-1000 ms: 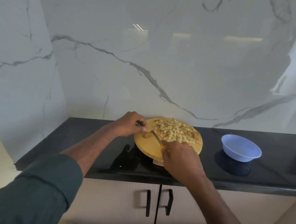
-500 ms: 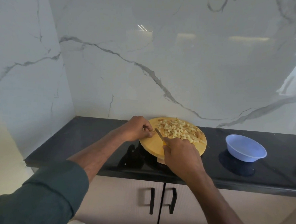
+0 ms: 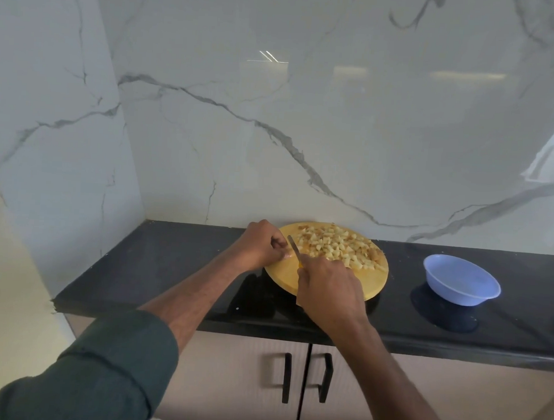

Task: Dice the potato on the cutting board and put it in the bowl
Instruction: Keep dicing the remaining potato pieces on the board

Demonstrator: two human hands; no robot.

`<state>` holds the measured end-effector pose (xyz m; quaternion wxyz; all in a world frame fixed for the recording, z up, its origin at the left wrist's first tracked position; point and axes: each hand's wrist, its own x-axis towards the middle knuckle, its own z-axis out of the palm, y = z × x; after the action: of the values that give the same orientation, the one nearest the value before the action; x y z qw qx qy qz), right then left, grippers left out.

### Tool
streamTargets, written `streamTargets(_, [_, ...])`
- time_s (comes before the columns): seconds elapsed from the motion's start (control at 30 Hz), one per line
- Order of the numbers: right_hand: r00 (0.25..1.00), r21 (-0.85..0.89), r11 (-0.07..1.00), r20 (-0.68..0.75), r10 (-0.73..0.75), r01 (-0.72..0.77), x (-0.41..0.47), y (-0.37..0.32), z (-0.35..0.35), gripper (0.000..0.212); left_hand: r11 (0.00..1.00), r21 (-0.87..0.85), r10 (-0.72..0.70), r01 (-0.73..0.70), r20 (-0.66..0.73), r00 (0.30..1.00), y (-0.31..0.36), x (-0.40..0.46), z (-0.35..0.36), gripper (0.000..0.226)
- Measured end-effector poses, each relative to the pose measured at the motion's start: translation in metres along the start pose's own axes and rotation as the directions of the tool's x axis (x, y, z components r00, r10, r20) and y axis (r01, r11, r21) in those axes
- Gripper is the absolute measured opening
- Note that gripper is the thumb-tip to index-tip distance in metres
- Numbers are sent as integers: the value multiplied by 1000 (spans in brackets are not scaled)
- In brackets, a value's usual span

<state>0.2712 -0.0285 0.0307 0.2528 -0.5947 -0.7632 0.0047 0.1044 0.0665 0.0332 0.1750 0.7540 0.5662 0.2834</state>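
While most of the potato already lies cut, the dicing looks close to its end and nothing has gone to the bowl yet. Nearest the camera, the right hand (image 3: 328, 284) is curled over a knife (image 3: 294, 248), its fingers wrapped round a handle that is almost wholly hidden; only the thin blade shows, slanting up and away to the left over the near-left part of the round wooden cutting board (image 3: 285, 276). Just beyond it, the left hand (image 3: 261, 246) sits at the board's left edge with fingers bent in, pinching what seems to be a last small piece of potato against the wood beside the blade; the piece itself is too hidden to make out clearly. Farther back, the diced potato (image 3: 338, 245) is heaped across the far half of the board, a loose pile of pale cubes with a few browner bits. Off to the right, well apart from the board on the black counter (image 3: 170, 255), stands the blue bowl (image 3: 463, 279), which appears to hold nothing. So I judge that what is left is the final few cuts, then moving the whole pile across into the bowl.
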Motion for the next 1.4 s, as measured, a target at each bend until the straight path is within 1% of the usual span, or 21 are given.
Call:
streamTargets(0.1, [1000,-5,1000,-2,-2,2,1,0,1,34,1000,-5,-11,11,-23,1000,0,0,1,23])
streamTargets(0.2, [1000,3,1000,10,3,-3,2,1,1,34,1000,-3,-11,11,-32,999,1,0,2,19])
streamTargets(0.27, [999,38,999,36,22,-23,5,2,-1,33,1000,-1,-8,8,-29,1000,1,-1,3,21])
streamTargets(0.37, [995,111,992,85,44,-54,11,4,-4,31,1000,-18,-9,9,-44,999,3,-3,1,12])
streamTargets(0.43, [994,115,992,103,48,-60,11,2,-4,31,999,-36,-10,8,-52,999,5,-4,1,15])
streamTargets(0.57, [992,17,999,122,40,-43,5,-3,1,28,998,-52,-28,25,-57,998,7,-5,-1,11])
streamTargets(0.7, [992,-67,998,128,-2,11,-4,-3,-1,28,999,-40,-17,14,-73,997,9,-6,0,7])
streamTargets(0.9, [988,-261,962,152,-40,79,-20,12,-17,37,998,-61,-38,35,-55,998,9,-5,-1,21])
streamTargets(0.97, [992,-223,973,124,-26,53,-22,16,-19,38,997,-67,-49,46,-49,998,7,-5,0,25])
streamTargets(1.13, [999,16,1000,38,-10,9,-22,14,-18,37,996,-75,-58,55,-46,997,3,-8,0,24])
streamTargets(1.27, [999,54,998,33,15,-17,-18,5,-10,34,997,-44,-59,57,-32,998,4,-6,-1,29])
streamTargets(1.4, [999,62,997,32,33,-35,-18,-1,-8,34,998,-34,-45,44,-45,998,3,-6,-1,28])
